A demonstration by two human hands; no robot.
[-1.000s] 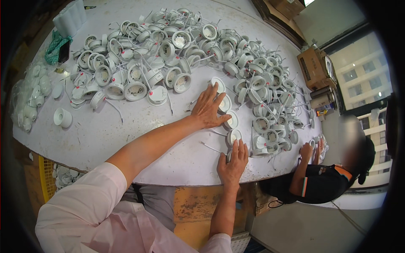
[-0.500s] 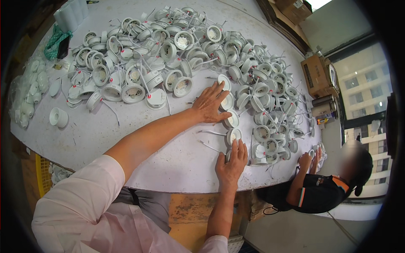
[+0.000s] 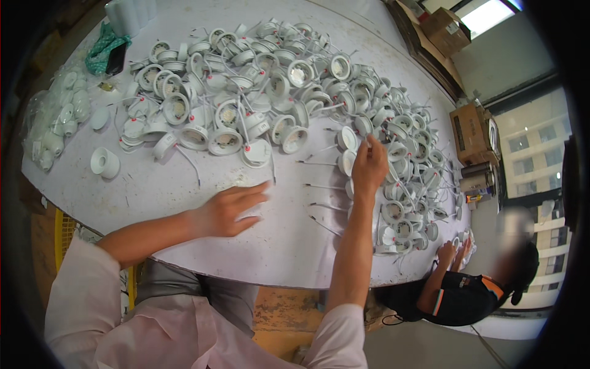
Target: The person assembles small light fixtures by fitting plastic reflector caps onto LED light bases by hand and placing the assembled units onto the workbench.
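Note:
A column of round white downlights (image 3: 346,138) runs along the left edge of a heap of the same lamps, their white wires trailing left over the table. At this column is my right hand (image 3: 370,165), fingers bent and drawn together. Whatever it may hold is hidden, and the hand and forearm cover part of the column. My left hand (image 3: 230,210) hovers over the tabletop, fingers stretched out and slightly blurred, holding nothing. Beyond it lies a large heap of white downlights (image 3: 225,141), some with wires and red tips.
At far left are a plastic bag of white bulbs (image 3: 64,117), a white cup-shaped part (image 3: 105,162), a phone (image 3: 116,59), a green cloth (image 3: 98,54) and white rolls (image 3: 126,17). A co-worker (image 3: 464,295) handles something at the table's right edge. Cardboard boxes (image 3: 473,132) stand behind.
My left hand has come off the column of downlights and moved left and nearer to me. The right hand has moved up along the column, its fingers now drawn together.

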